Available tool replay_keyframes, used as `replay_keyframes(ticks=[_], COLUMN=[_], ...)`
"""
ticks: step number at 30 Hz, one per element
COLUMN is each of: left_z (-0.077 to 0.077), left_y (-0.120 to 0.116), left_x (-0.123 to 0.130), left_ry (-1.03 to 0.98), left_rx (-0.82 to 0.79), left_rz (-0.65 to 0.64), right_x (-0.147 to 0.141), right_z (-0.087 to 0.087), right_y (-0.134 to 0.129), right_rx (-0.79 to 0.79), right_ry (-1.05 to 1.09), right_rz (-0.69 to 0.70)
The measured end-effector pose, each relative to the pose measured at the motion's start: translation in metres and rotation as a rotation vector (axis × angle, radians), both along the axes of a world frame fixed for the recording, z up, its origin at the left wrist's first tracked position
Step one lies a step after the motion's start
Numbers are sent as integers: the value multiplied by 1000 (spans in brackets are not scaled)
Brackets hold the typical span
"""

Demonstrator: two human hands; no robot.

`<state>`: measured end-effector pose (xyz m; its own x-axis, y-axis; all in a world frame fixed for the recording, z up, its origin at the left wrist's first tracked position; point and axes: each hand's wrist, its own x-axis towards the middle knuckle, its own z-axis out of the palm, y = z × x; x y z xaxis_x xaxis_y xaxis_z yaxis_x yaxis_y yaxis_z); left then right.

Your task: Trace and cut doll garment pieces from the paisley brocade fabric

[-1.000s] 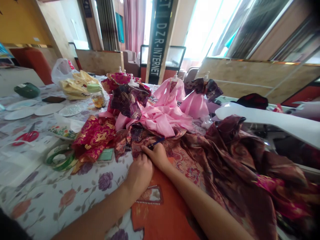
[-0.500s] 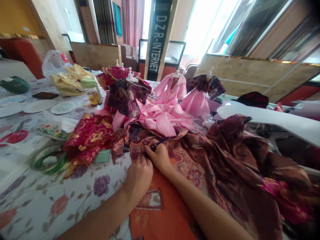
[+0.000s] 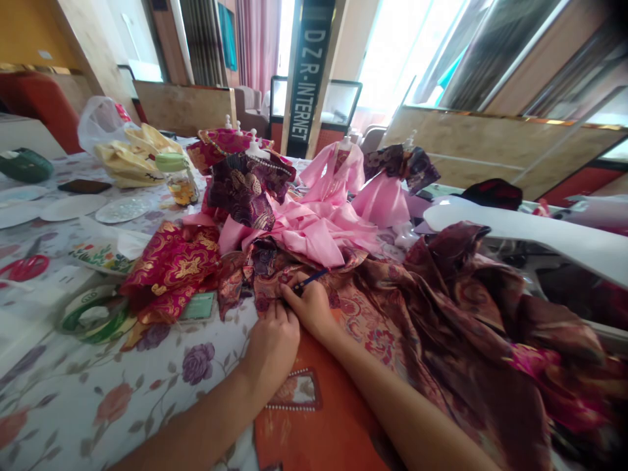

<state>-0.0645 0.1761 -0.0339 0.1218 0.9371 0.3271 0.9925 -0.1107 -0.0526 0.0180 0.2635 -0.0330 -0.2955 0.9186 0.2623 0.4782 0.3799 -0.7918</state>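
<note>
My right hand (image 3: 308,304) is closed around a slim dark blue pen (image 3: 314,280), its shaft slanting up to the right. Under both hands lies a rust-brown patterned brocade fabric (image 3: 370,317). Just left of and below my right hand, my left hand (image 3: 275,337) presses on the near edge of this fabric, fingers together and bent; their tips are partly hidden. Beneath my wrists is an orange panel (image 3: 333,425) with a rectangular window edged in white beads. The pen's writing end is hidden by my right hand.
Small dress forms in pink (image 3: 338,170) and dark purple (image 3: 245,190) clothes stand behind. At left are red-gold brocade (image 3: 176,268), a green tape roll (image 3: 93,317), red-handled scissors (image 3: 29,267) and a jar (image 3: 179,183). Brown fabric (image 3: 471,314) bunches at right.
The whole view has shifted slightly left. Both hands, the pen and the fabric hold nearly the same places relative to each other.
</note>
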Motion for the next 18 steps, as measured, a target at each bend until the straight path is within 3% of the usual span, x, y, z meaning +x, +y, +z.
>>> replay_keyframes(ticks=[18], left_z=[-2], left_y=[0], left_x=[2], left_ry=[4], left_rx=[-14], left_rz=[7], right_x=[3], right_z=[1], right_y=[-1], right_rx=[29], right_ry=[-52], right_rz=[-152])
